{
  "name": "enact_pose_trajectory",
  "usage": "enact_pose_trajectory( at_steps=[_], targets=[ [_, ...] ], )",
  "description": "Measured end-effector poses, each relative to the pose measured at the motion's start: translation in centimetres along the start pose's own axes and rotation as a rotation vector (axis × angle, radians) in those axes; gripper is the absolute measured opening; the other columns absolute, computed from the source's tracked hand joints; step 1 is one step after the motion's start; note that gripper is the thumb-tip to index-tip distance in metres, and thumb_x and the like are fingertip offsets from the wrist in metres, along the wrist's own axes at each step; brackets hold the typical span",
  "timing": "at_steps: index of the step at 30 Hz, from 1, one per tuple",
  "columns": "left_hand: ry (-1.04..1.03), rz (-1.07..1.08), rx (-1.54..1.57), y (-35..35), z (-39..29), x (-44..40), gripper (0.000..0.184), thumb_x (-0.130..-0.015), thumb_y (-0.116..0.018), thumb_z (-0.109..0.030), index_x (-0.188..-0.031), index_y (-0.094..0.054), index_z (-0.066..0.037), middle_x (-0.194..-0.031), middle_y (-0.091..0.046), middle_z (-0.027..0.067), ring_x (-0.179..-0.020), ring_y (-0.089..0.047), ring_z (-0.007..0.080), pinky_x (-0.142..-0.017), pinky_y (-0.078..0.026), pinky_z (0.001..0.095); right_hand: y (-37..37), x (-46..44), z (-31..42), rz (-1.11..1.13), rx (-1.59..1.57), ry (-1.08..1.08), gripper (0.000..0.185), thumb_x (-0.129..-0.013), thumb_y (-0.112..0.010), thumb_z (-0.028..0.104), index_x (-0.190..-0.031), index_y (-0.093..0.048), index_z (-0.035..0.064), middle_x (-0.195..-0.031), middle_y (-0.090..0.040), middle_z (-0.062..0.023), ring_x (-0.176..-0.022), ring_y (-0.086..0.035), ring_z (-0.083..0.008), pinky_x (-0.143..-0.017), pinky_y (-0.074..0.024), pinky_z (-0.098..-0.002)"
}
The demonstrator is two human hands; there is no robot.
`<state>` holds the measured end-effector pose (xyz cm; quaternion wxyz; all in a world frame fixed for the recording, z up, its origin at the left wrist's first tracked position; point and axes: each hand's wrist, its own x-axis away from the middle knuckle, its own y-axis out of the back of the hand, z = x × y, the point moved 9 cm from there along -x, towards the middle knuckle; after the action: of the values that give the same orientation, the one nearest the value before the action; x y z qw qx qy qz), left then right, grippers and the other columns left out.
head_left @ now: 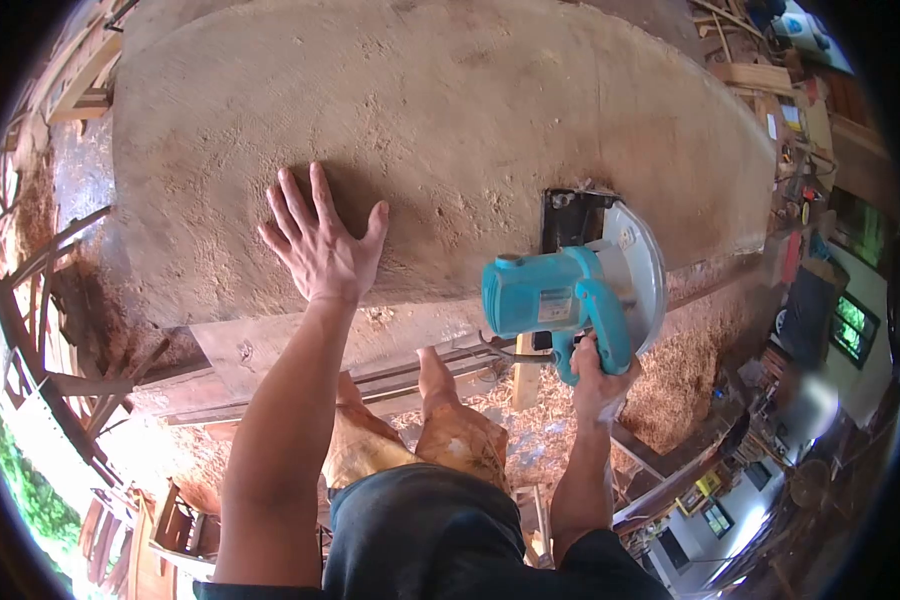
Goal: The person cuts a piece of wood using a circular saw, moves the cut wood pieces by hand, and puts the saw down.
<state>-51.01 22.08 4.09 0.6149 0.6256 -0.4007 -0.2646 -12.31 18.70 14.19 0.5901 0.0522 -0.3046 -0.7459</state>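
The wooden board (420, 110) extends left to right across the work area; its near edge runs between the person and the board's broad face, with a lower plank (240, 350) showing just below the left portion; the left end stops short of a timber frame (45, 270), and the right end tapers in the wide view toward a cluttered side area. The circular saw (545, 290) is located at the near edge, right of centre; a broad span of board face, strewn with sawdust, lies between it and the left hand (327, 245), and further board face extends beyond and to the right of it. The saw's black base plate (567, 218) points away from the person, across the board's long axis; the motor housing projects left, the pale blade guard (638, 265) stands at the right, and the handle (610, 325) reaches back toward the person. The right hand (605, 385) is clamped around the handle; trigger position cannot be determined. The left hand is palm down on the board, fingers apart and directed away from the person, thumb to the right; wood shavings (670, 400) cover the floor below the near edge.
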Motion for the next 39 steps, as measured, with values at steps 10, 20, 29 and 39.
enact_pose_trajectory(
  at_steps=[10, 20, 29, 39],
  targets=[
    [0.013, 0.022, 0.033, 0.3, 0.0, -0.1, 0.094, -0.083, -0.053, -0.068, -0.155, -0.02, -0.017, -0.161, -0.014, 0.0178, -0.149, -0.007, 0.0364, -0.117, -0.005, 0.0597, -0.2, -1.2, -1.2, 0.019, -0.019, -0.054, 0.016, -0.08, -0.069, 0.006, -0.093, -0.065, -0.0017, -0.08, -0.064, -0.004, -0.071, -0.059, -0.0116, -0.064, -0.048, -0.0283],
    [0.013, 0.039, 0.038, 0.7, -0.2, -0.1, 0.095, -0.082, -0.056, -0.066, -0.155, -0.022, -0.015, -0.16, -0.014, 0.0177, -0.149, -0.007, 0.0366, -0.117, -0.006, 0.0605, -1.0, -2.3, -0.1, 0.024, -0.004, 0.017, 0.015, -0.08, -0.069, 0.008, -0.092, -0.064, -0.0013, -0.078, -0.063, -0.0037, -0.071, -0.058, -0.0113, -0.065, -0.0473, -0.0282],
    [0.029, 0.111, 0.058, 0.5, -0.1, -0.2, 0.096, -0.083, -0.053, -0.068, -0.156, -0.019, -0.015, -0.162, -0.009, 0.0171, -0.15, -0.001, 0.036, -0.118, -0.002, 0.0595, -1.7, -3.0, 1.1, 0.023, -0.002, -0.042, 0.012, -0.08, -0.067, 0.006, -0.088, -0.062, -0.0001, -0.077, -0.061, -0.0026, -0.069, -0.056, -0.0105, -0.061, -0.0454, -0.0281],
    [0.017, 0.068, 0.086, 0.8, -0.1, -0.2, 0.095, -0.083, -0.056, -0.065, -0.155, -0.021, -0.013, -0.161, -0.011, 0.0189, -0.149, -0.006, 0.0379, -0.117, -0.004, 0.0599, -2.4, -4.0, 1.8, 0.072, -0.018, 0.018, 0.008, -0.079, -0.065, 0.003, -0.085, -0.06, 0.001, -0.073, -0.058, -0.0012, -0.063, -0.051, -0.0091, -0.054, -0.0421, -0.0276]
  ],
)
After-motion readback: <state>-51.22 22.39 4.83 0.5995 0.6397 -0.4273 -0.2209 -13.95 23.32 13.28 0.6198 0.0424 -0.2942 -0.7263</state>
